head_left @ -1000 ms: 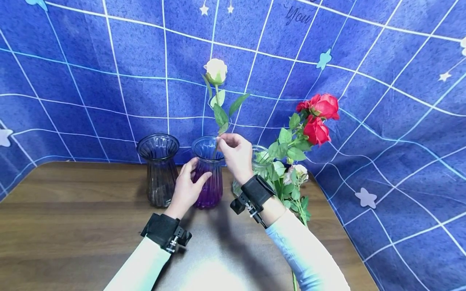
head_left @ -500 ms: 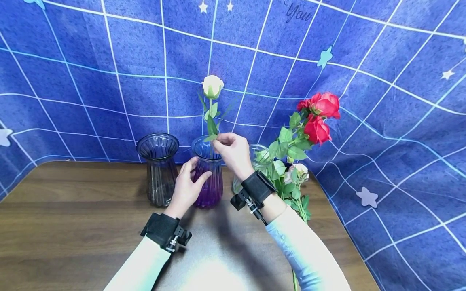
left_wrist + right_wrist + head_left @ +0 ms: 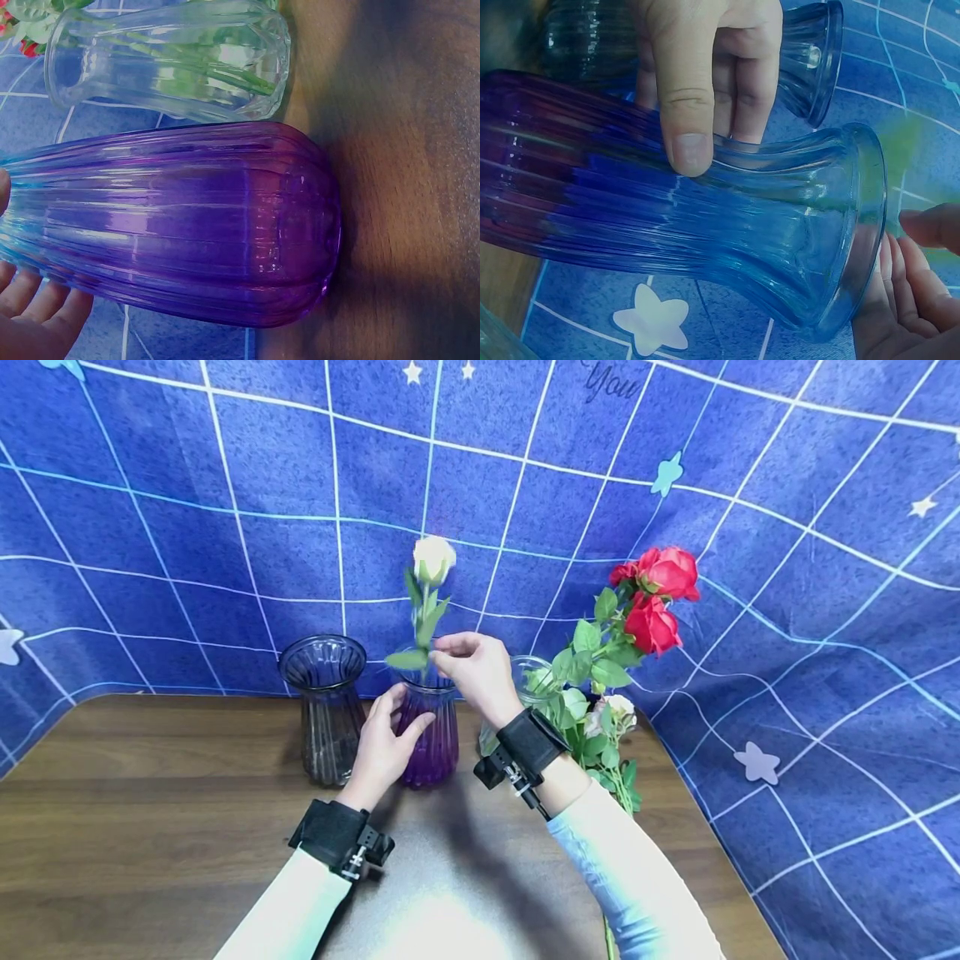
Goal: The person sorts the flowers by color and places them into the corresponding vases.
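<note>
A ribbed glass vase point(image 3: 431, 739), blue at the neck and purple below, stands upright on the table. My left hand point(image 3: 384, 745) grips it below the rim; its thumb point(image 3: 686, 112) lies along the glass in the right wrist view. Over the mouth rises a white rose point(image 3: 433, 560) with green leaves, its stem pointing down into the vase. My right hand point(image 3: 480, 668) pinches that stem between thumb and fingertips, right at the rim. The stem's lower end is hidden in the head view.
A dark grey glass vase point(image 3: 330, 718) stands at the left. To the right, a clear glass vase point(image 3: 169, 64) holds green stems. Red roses point(image 3: 660, 597) lean out over there, and a pale rose point(image 3: 618, 714) lies below them. Behind the wooden table point(image 3: 165, 827) hangs a blue cloth point(image 3: 285, 460).
The white rose has come down and slightly left, deeper into the purple vase, and its leaves have turned. My right hand moved slightly left with it. My left hand keeps its place.
</note>
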{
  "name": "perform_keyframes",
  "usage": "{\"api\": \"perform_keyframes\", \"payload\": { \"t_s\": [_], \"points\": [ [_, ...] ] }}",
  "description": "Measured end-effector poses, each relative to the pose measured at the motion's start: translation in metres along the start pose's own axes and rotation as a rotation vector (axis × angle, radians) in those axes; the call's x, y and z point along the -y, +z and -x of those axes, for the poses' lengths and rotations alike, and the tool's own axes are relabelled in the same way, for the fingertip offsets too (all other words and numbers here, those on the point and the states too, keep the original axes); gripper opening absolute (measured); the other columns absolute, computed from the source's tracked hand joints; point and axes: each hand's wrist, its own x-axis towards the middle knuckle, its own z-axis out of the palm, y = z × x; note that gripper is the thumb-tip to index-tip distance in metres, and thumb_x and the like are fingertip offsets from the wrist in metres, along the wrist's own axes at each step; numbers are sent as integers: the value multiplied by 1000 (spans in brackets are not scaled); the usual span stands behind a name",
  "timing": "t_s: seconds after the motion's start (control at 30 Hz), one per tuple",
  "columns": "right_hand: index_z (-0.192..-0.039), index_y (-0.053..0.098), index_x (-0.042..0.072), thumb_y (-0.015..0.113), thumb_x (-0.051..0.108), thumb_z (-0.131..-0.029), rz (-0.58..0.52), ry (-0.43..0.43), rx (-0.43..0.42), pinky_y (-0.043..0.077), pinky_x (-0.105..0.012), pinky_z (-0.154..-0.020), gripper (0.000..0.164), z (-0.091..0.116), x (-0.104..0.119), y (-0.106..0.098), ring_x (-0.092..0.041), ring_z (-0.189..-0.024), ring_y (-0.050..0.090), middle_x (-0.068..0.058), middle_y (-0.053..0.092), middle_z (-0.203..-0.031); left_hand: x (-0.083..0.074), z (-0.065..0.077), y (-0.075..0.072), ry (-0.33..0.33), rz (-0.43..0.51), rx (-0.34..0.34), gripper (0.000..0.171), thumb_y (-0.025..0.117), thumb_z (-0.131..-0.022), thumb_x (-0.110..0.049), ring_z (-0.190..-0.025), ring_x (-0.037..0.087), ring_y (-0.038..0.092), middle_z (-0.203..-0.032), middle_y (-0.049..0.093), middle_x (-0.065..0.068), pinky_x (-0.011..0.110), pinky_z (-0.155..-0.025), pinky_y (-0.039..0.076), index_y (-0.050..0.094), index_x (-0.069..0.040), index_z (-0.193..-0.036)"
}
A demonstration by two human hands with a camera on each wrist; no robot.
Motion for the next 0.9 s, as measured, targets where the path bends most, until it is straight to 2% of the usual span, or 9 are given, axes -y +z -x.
{"api": "perform_keyframes", "payload": {
  "t_s": [0.2,0.37,0.53,0.67,0.8,0.9],
  "points": [
    [-95,71,1,67,10,-84,-28,21,9,54,-19,-62,15,2,1,0,-29,-76,70,-16,72,-87,-1,1,0,-11,-13,0,64,67,-87,-26,-129,28,44,-136,45,18,42,-106,41,37,0,-138],
    [-95,71,2,67,11,-84,-36,35,9,55,-19,-62,15,3,1,-3,-30,-77,70,-15,72,-86,-1,1,1,-11,-13,3,65,67,-87,-26,-129,29,44,-136,45,18,43,-106,41,37,0,-138],
    [-95,71,1,67,10,-84,-55,14,8,56,-21,-63,15,5,0,-6,-32,-77,69,-16,72,-84,-1,0,2,-5,-11,-2,65,67,-87,-26,-128,29,44,-135,46,18,43,-106,41,38,0,-138],
    [-95,71,-2,67,8,-84,-91,-14,-7,56,-22,-63,16,6,-2,-11,-29,-73,69,-18,71,-84,-1,-1,2,5,-7,0,65,68,-86,-25,-128,29,44,-135,46,19,43,-106,41,38,0,-138],
    [-94,71,0,68,10,-83,-79,-27,-33,53,-20,-59,15,9,-4,-16,-22,-67,68,-16,71,-84,-2,0,1,3,-9,1,64,67,-87,-24,-128,30,44,-135,46,19,43,-106,41,37,0,-138],
    [-95,71,0,67,10,-84,-96,-20,-43,57,-27,-64,15,10,-6,-20,-18,-65,66,-17,71,-83,-3,0,0,-2,-10,4,64,67,-87,-24,-128,30,44,-135,45,20,44,-106,41,37,1,-138]
  ]
}}
